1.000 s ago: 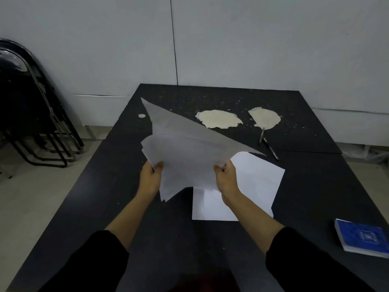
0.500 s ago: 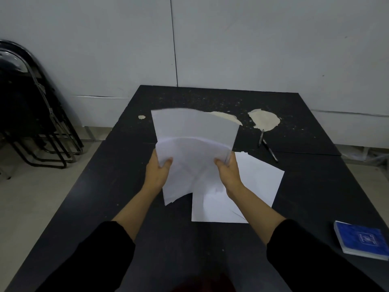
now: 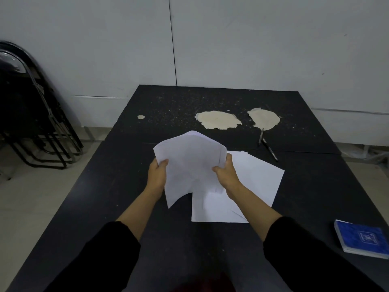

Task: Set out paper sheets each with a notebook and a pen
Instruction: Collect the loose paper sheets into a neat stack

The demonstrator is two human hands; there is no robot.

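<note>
Between the left hand point(image 3: 156, 175) and right hand point(image 3: 226, 175), both pinched on its edges, a loose sheaf point(image 3: 189, 163) bows above flat sheets point(image 3: 256, 178). Uneven pull could spill pages; pens point(image 3: 267, 144) lie beyond, notebook point(image 3: 362, 239) far right.

No text is legible; the blue notebook point(image 3: 363, 239) bears an unreadable emblem.

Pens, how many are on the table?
2. One pen lies just below the right pale patch; the other pen touches it, pointing toward the near right. None seem hidden.
</note>
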